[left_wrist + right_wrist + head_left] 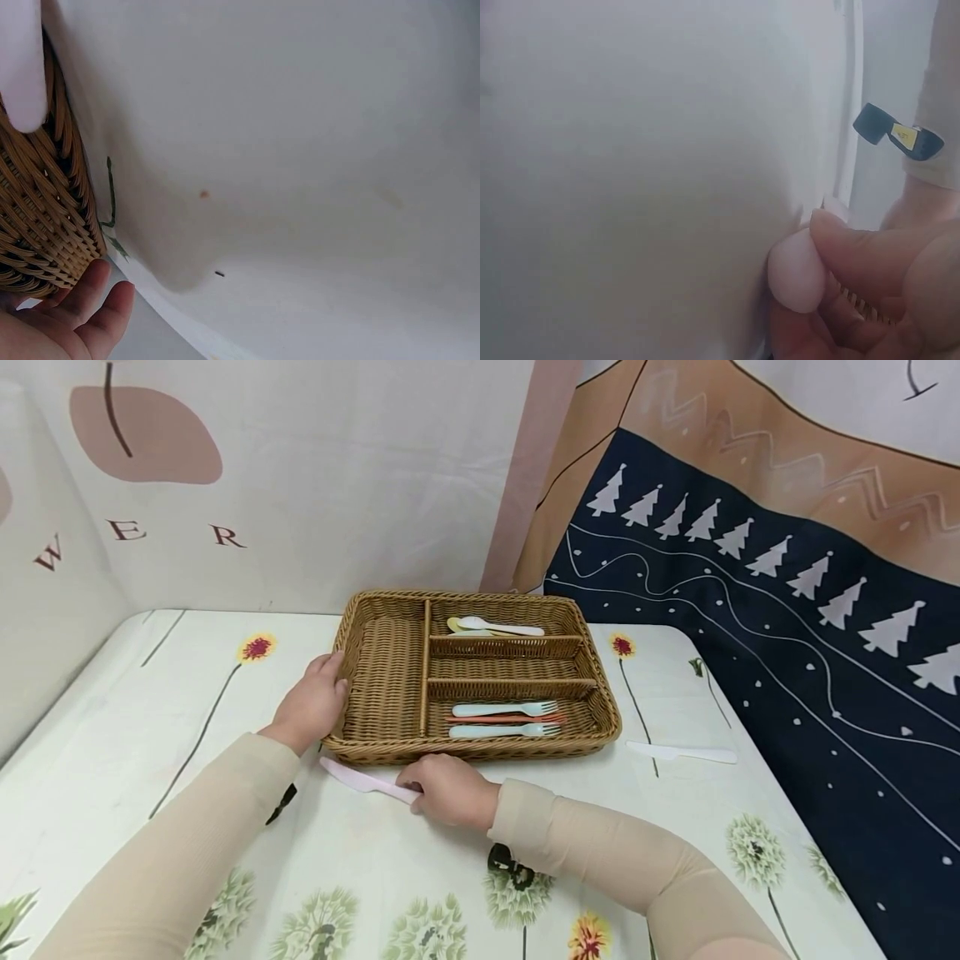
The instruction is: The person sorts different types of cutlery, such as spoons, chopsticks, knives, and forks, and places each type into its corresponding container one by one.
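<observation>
A pale pink plastic knife [363,779] lies across the space in front of the wicker basket [375,747], its blade pointing left. My right hand [453,793] pinches its handle [797,271] between thumb and fingers. My left hand [311,702] rests against the basket's left side. In the left wrist view its fingers [109,319] are spread loosely by the woven wall [45,217], and part of the hand is out of frame. Light blue forks [498,730] and an orange utensil [480,719] lie in the basket's front right compartment.
White and yellow spoons [495,627] sit in the back right compartment. The left [386,672] and middle right compartments show bare wicker. A white knife [682,752] lies on the flowered tablecloth [660,827] right of the basket. Curtains hang behind the table.
</observation>
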`<state>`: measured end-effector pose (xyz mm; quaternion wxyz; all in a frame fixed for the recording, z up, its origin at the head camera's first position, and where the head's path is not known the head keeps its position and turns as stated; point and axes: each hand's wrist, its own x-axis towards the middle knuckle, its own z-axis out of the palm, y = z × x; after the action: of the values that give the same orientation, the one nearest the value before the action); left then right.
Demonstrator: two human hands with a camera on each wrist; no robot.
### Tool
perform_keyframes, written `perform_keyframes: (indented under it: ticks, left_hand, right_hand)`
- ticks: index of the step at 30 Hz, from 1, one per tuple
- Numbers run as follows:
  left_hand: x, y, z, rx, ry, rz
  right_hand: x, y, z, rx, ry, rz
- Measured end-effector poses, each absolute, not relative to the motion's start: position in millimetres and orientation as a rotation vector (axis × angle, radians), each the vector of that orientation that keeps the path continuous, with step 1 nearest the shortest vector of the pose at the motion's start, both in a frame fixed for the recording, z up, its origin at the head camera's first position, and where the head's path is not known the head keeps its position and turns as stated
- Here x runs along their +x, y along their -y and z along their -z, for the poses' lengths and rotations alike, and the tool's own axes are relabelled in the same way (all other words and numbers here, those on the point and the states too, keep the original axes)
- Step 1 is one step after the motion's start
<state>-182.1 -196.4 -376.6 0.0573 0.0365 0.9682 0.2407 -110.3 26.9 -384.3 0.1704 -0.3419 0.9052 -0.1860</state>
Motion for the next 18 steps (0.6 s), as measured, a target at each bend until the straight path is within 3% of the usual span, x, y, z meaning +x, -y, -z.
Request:
perform_keyframes:
  ticks: [18]
  left_hand:
    - [-182.8,195.6,378.2,0.077,-2.942,-0.718]
  right_hand:
    - [-106.1,-64.4,373.7,-0.914,-2.361,0.951]
